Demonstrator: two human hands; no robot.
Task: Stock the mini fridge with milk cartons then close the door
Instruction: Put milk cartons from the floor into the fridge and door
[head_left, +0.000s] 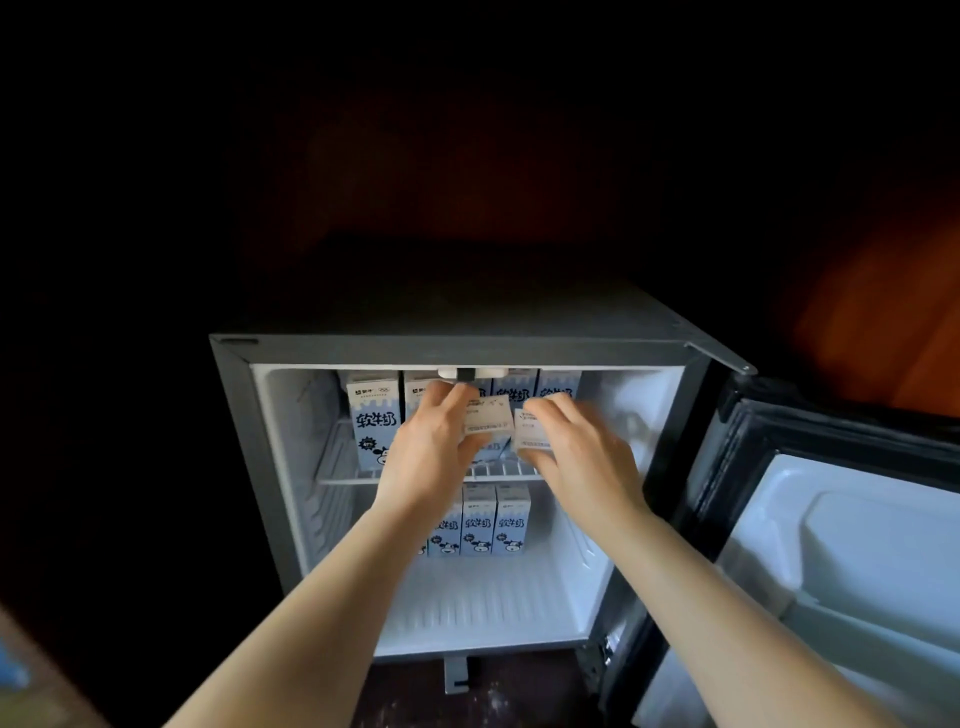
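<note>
The mini fridge (234, 426) stands open, its door (831, 519) swung out to the right. Blue-and-white milk cartons (371, 421) stand in a row at the back of the upper wire shelf (343, 475). Several more cartons (511, 519) stand at the back of the lower floor. My left hand (431, 441) holds a carton (488, 413) over the upper shelf, its white top facing me. Just to its right, my right hand (576, 447) holds a second carton (532, 428). Both held cartons sit in front of the back row.
The room around the fridge is dark. A wooden surface (893, 322) glows orange at the right. The front part of the fridge floor (483, 603) is bare white plastic. A blurred object (15, 670) lies at the lower left edge.
</note>
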